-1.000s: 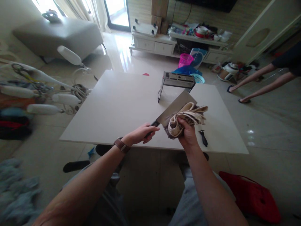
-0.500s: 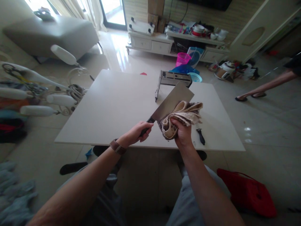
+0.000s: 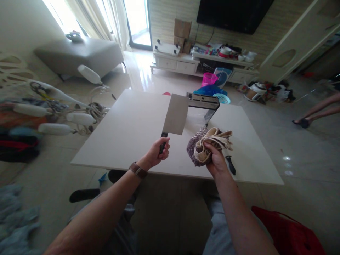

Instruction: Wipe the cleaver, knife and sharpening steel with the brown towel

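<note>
Gripping a cleaver (image 3: 175, 114) above the table (image 3: 127, 131)

The left hand (image 3: 157, 153) is closed around the black handle. The cleaver's long axis runs up and away, its blade end toward the knife rack (image 3: 203, 101). Beside it, clear of the blade, the right hand (image 3: 217, 162) clutches a bunched cloth (image 3: 204, 144).

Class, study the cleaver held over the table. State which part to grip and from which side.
Grip the cleaver by its black handle, coming from the near end, below the blade, as the left hand does. The broad blade points up and away from the person, so the handle is the only narrow, blunt part fit for a closed grasp.
</note>
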A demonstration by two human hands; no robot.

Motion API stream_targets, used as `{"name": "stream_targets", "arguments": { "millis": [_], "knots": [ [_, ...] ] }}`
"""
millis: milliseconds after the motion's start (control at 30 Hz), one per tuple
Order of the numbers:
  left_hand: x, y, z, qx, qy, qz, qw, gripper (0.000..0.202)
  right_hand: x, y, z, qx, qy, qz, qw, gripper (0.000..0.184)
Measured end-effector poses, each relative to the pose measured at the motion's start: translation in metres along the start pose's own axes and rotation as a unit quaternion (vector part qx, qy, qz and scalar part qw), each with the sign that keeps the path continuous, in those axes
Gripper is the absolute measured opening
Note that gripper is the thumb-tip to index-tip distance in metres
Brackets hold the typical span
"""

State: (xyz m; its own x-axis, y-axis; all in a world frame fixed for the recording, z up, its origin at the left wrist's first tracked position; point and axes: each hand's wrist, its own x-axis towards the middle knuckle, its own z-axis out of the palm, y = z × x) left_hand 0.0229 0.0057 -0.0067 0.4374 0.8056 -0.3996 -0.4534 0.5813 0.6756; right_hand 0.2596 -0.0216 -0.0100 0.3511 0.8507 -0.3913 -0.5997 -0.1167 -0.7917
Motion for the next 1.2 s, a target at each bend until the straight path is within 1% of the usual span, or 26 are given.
{"name": "stream_targets", "arguments": {
  "millis": [100,200,267,367,500,600,667,733,800,900,967,1000,1033,1067,1100,1133,1200],
  "knots": [
    [-0.001,0.001,0.0,-0.009,0.002,0.007,1.0,0.036,0.001,-0.005,-0.001,0.029,-0.008,0.032,0.999,0.026],
    [-0.002,0.003,-0.003,-0.004,0.006,0.01,1.0,0.037,0.003,-0.01,-0.001,0.057,-0.043,0.042,0.997,0.018],
    [-0.003,0.004,-0.005,0.0,0.009,0.013,1.0,0.037,0.003,-0.01,0.002,0.058,-0.074,0.039,0.995,0.022],
    [-0.003,0.01,-0.008,0.0,0.015,0.027,1.0,0.036,0.0,-0.005,0.011,0.036,-0.114,0.033,0.992,0.033],
    [-0.005,0.022,-0.014,-0.009,0.031,0.061,0.998,0.036,0.002,0.012,0.028,0.041,-0.136,0.042,0.989,0.04],
    [-0.008,0.032,-0.021,-0.015,0.045,0.08,0.996,0.037,0.009,0.033,0.038,0.041,-0.157,0.058,0.985,0.043],
    [-0.011,0.036,-0.026,-0.017,0.052,0.089,0.995,0.037,0.014,0.049,0.044,0.033,-0.156,0.067,0.985,0.042],
    [-0.013,0.039,-0.03,-0.019,0.058,0.097,0.993,0.037,0.017,0.064,0.051,0.024,-0.144,0.079,0.986,0.04],
    [-0.014,0.041,-0.034,-0.02,0.064,0.102,0.992,0.037,0.018,0.075,0.059,0.014,-0.146,0.09,0.985,0.039],
    [-0.015,0.041,-0.039,-0.003,0.08,0.111,0.991,0.037,0.019,0.084,0.068,0.016,-0.177,0.103,0.979,0.04],
    [-0.014,0.042,-0.041,0.018,0.091,0.12,0.988,0.038,0.025,0.089,0.067,0.009,-0.192,0.1,0.976,0.042],
    [-0.014,0.042,-0.042,0.029,0.096,0.124,0.987,0.038,0.029,0.092,0.063,-0.007,-0.188,0.09,0.978,0.042],
    [-0.014,0.042,-0.043,0.038,0.099,0.128,0.986,0.038,0.035,0.096,0.058,-0.037,-0.168,0.069,0.983,0.041],
    [-0.014,0.042,-0.043,0.044,0.102,0.13,0.985,0.038,0.04,0.099,0.051,-0.074,-0.134,0.043,0.987,0.038],
    [-0.014,0.042,-0.043,0.049,0.103,0.13,0.985,0.038,0.045,0.102,0.043,-0.115,-0.084,0.011,0.99,0.034],
    [-0.014,0.042,-0.043,0.052,0.104,0.128,0.985,0.038,0.049,0.104,0.035,-0.144,-0.014,-0.035,0.989,0.03],
    [-0.014,0.04,-0.042,0.052,0.1,0.12,0.986,0.038,0.052,0.102,0.021,-0.158,0.05,-0.084,0.983,0.024]
  ]
}}
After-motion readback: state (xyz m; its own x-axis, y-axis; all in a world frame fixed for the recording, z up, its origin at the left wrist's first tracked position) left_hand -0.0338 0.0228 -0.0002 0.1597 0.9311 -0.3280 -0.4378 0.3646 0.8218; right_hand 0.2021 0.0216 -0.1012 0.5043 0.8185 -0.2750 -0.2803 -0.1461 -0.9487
